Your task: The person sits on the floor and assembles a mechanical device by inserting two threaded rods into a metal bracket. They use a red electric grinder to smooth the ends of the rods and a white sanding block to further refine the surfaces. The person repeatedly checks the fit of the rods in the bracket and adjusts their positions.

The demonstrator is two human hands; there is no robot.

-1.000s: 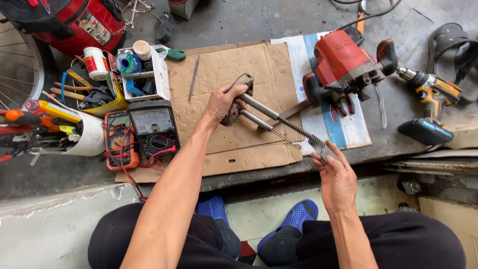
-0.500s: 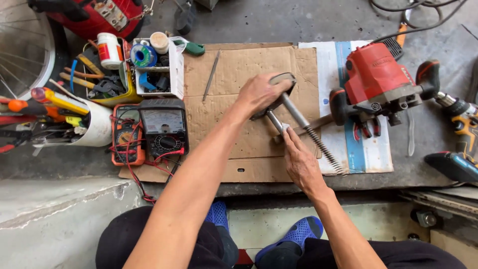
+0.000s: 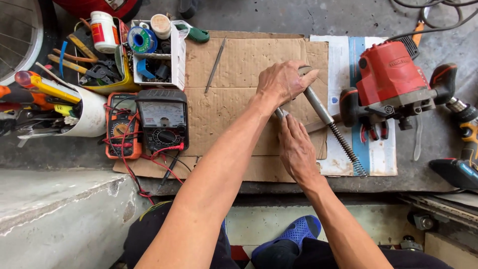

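A person squats on a concrete floor over a flattened sheet of brown cardboard [image 3: 239,89] that serves as a work mat. At far left, a white plastic pipe section [image 3: 87,112] lies on its side, stuffed with screwdrivers and hand tools. Beside it rest an orange digital multimeter [image 3: 119,127] and a black analogue multimeter [image 3: 163,119], their red and black leads trailing off the cardboard's front edge. Behind the meters, a white open box [image 3: 158,52] holds a spool and small parts, and a thin grey metal file [image 3: 215,65] lies loose on the mat.

At centre, the left hand [image 3: 281,82] closes firmly over the head end of a grey metal fork-like assembly of two parallel steel rods [image 3: 316,102], pinning it to the cardboard. The right hand [image 3: 297,149] lies just in front, palm down, its fingers curled around the nearer rod; how tightly it holds cannot be told. The farther rod runs out to the right into a long coil spring [image 3: 346,149] that ends on a white and blue printed sheet [image 3: 378,154].

Farther right stands a red electric router [image 3: 393,79], its black handles touching nothing the hands hold, and a cordless drill [image 3: 463,159] lies at the edge. Judging by the exposed spring and bare rods, the assembly appears partly taken apart, with handwork under way and no power tool in use.
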